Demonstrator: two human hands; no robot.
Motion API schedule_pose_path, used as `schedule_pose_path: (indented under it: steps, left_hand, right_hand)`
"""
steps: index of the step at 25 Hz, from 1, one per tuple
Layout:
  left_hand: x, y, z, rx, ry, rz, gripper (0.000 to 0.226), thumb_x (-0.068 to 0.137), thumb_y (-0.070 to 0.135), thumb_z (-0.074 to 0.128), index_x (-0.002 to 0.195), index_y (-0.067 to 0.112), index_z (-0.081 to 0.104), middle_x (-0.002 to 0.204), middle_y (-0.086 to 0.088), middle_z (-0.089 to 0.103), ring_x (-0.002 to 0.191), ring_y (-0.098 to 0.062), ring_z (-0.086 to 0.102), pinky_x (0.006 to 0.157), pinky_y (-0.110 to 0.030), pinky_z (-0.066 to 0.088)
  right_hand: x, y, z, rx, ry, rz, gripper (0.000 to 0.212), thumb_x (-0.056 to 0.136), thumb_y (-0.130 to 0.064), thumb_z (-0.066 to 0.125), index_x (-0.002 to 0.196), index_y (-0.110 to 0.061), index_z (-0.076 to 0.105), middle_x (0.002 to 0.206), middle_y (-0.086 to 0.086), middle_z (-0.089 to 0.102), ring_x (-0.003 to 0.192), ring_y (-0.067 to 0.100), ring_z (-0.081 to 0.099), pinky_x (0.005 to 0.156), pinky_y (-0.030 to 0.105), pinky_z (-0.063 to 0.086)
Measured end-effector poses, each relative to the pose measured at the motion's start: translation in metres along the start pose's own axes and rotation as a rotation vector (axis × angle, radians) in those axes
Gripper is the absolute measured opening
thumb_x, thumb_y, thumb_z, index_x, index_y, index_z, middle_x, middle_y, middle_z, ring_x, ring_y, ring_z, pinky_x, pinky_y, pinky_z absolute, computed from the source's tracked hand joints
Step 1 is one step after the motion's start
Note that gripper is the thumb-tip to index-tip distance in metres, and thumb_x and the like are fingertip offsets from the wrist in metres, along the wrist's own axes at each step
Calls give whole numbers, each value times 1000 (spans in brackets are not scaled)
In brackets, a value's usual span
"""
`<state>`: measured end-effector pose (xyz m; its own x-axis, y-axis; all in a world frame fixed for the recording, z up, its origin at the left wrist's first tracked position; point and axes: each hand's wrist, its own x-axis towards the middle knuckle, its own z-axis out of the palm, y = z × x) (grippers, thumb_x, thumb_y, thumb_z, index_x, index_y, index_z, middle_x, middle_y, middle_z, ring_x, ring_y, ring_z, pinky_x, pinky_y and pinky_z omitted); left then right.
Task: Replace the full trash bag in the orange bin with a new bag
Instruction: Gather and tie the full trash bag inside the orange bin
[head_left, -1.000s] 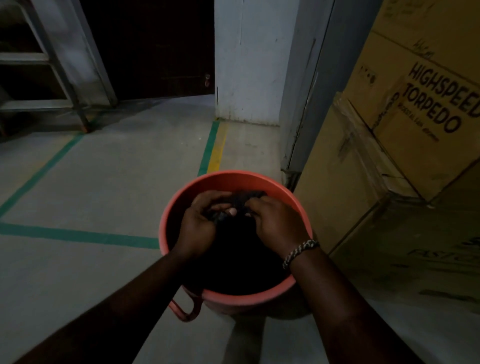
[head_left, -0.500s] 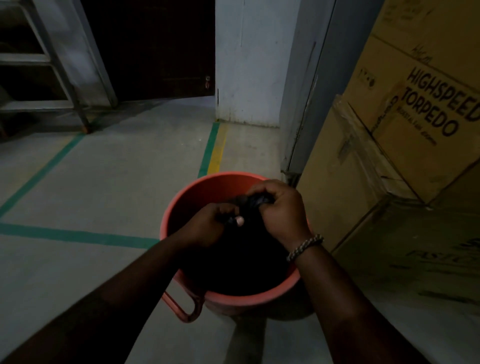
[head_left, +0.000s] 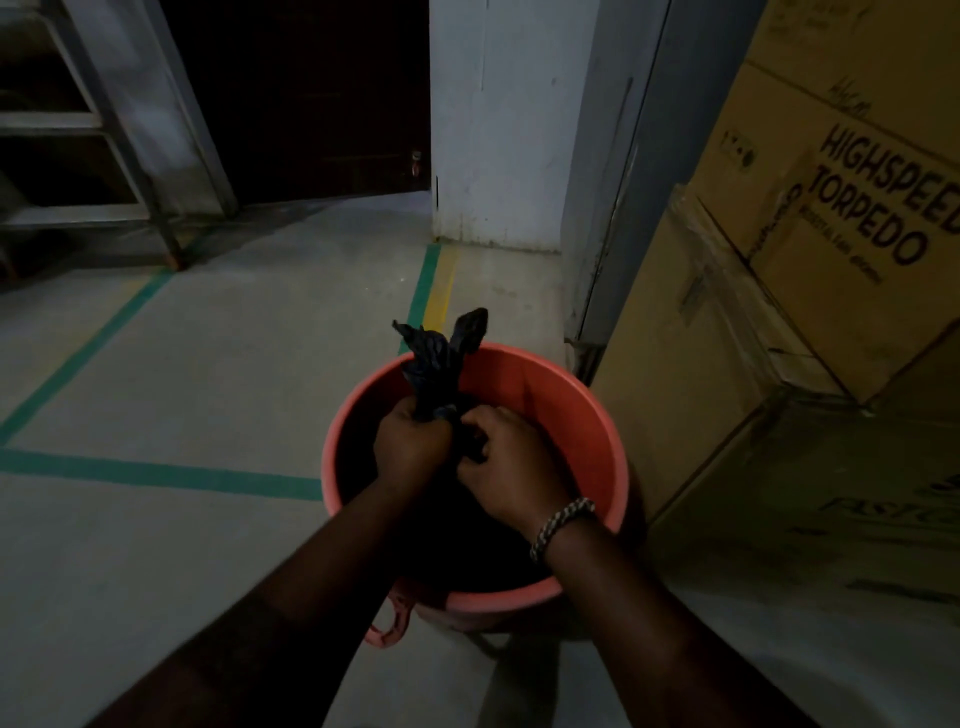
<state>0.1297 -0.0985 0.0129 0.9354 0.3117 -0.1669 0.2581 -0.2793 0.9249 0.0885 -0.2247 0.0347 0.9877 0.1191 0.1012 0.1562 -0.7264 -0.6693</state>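
The left hand (head_left: 410, 447) grips the gathered neck of the black bag (head_left: 436, 353), and the right hand (head_left: 511, 462) pinches it just beside. Its body sits inside the orange bin (head_left: 571, 410), lost in darkness.

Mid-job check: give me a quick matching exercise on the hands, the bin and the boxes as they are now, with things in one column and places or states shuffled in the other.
Things
1. left hand
2. right hand
3. orange bin
4. cardboard boxes

Places or states
A. stacked to the right of the bin
B. bracelet at its wrist
C. fist round the trash bag neck
D. has the bag inside it

Pairs: 1-C, 2-B, 3-D, 4-A
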Motion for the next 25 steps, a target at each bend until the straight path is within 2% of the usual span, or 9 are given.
schedule_pose_path:
  steps: [4, 6, 8, 10, 13, 16, 18, 21, 25]
  left_hand:
    - [-11, -4, 6, 24, 10, 70, 32, 93, 39, 66, 76, 12, 68, 73, -2, 67, 73, -12, 63, 65, -23, 45]
    - [-10, -7, 3, 36, -21, 116, 43, 95, 40, 64, 64, 11, 62, 61, 0, 62, 57, -2, 55, 54, -18, 41]
    - [-9, -12, 0, 18, -73, 183, 45, 96, 39, 63, 63, 8, 61, 58, 1, 61, 53, -1, 54, 55, -23, 43]
    - [-7, -20, -1, 90, -76, 305, 33, 96, 30, 64, 70, 8, 65, 69, -4, 64, 66, -15, 64, 60, -28, 42]
    - [-13, -24, -3, 235, 8, 535, 9, 87, 3, 64, 87, 2, 72, 85, -4, 57, 83, -28, 64, 66, -19, 35]
    - [-23, -18, -6, 209, 72, 599, 33, 79, 3, 65, 111, 8, 72, 93, -5, 68, 88, -18, 65, 71, -13, 41]
    - [-29, -14, -7, 145, 80, 512, 36, 75, -4, 66, 109, 10, 67, 92, 1, 70, 86, -11, 64, 72, -6, 42]
    - [-25, -19, -7, 176, 32, 559, 31, 73, -5, 65, 100, 9, 70, 93, -6, 72, 89, -23, 69, 78, -25, 50]
    - [-20, -17, -6, 281, -44, 650, 34, 66, 1, 60, 97, 5, 72, 97, -11, 70, 90, -25, 67, 78, -24, 46]
  right_hand:
    - [-3, 1, 3, -29, 149, -46, 8, 81, -23, 67, 89, -22, 68, 94, -5, 65, 87, 13, 59, 75, 24, 44]
    - [0, 8, 7, 14, 160, -32, 8, 80, -27, 66, 85, -22, 68, 88, -7, 66, 82, 9, 61, 73, 27, 47]
    - [2, 13, 11, 118, 144, -19, 8, 78, -22, 67, 85, -21, 71, 86, -7, 69, 78, 6, 62, 72, 26, 49]
    - [3, 17, 15, 218, 130, 30, 11, 78, -18, 67, 86, -24, 72, 84, -8, 71, 70, 1, 61, 69, 23, 48]
    - [3, 23, 21, 301, 116, 81, 12, 74, -25, 65, 84, -26, 72, 78, -8, 73, 63, 1, 62, 66, 27, 52]
    - [6, 29, 25, 341, 133, 105, 19, 70, -36, 61, 82, -26, 72, 77, -7, 73, 70, 11, 68, 70, 35, 56]
    - [9, 33, 25, 346, 149, 115, 19, 68, -41, 60, 79, -27, 69, 74, -5, 72, 65, 10, 66, 67, 34, 54]
    - [10, 34, 24, 341, 136, 95, 18, 70, -37, 61, 78, -23, 67, 69, -2, 69, 59, 3, 58, 61, 33, 50]
    - [9, 36, 22, 347, 97, 86, 2, 77, -19, 66, 77, -16, 67, 65, -5, 65, 56, -2, 54, 56, 21, 43]
